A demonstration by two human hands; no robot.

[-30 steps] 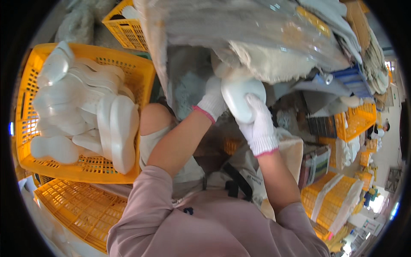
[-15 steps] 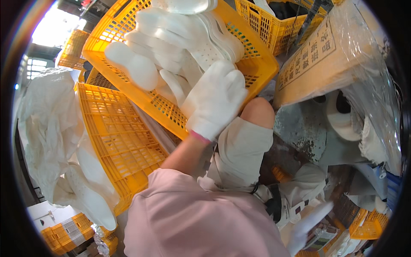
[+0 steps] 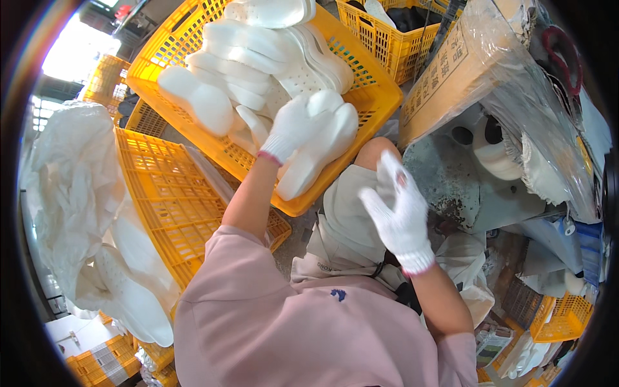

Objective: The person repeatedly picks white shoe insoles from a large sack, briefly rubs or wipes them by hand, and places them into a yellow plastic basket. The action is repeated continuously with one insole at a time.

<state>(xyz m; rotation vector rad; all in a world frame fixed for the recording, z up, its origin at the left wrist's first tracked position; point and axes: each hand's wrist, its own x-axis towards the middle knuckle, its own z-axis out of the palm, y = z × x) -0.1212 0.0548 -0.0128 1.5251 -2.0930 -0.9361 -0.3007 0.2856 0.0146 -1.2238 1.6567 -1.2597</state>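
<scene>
white daylight [image 3: 77,48] glares above a gridded window [image 3: 45,111], upper left.

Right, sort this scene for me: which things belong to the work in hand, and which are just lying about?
In the work:
- left hand, gloved, on the white sole-shaped pieces
- right hand, gloved, open
- large yellow crate holding those pieces

Apparently just lying about:
- yellow crate with dark things, behind
- plastic-wrapped cardboard box
- white plastic bag, far left
</scene>
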